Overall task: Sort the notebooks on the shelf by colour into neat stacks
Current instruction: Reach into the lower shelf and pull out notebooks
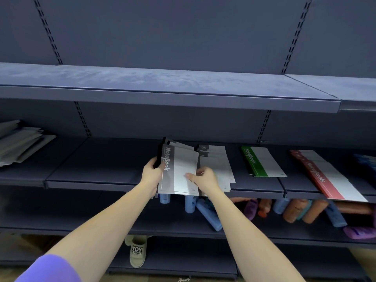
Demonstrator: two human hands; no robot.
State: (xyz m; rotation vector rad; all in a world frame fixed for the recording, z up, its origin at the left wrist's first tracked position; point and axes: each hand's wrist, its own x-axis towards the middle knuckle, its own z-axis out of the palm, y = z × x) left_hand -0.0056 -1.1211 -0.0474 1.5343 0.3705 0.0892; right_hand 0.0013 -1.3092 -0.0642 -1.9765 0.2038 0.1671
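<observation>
left hand (151, 169): grips the black notebooks (179, 169) by the spine edge
right hand (204, 177): pinches their right edge
risk: loose covers may fan and slide off the shelf (101, 176) lip

We'd call the shelf (114, 176) painted metal, dark blue and matt, and the upper shelf (162, 82) has a dusty, smeared look on top. The grey notebooks (181, 169) look like thin card or paper with a slight sheen on the covers, same for the green notebook (262, 162) and red notebooks (325, 178). Pouches (295, 210) below look like soft cloth. The slipper (137, 253) seems rubbery or foam, matt. Sleeve (55, 269) is purple fabric.
</observation>
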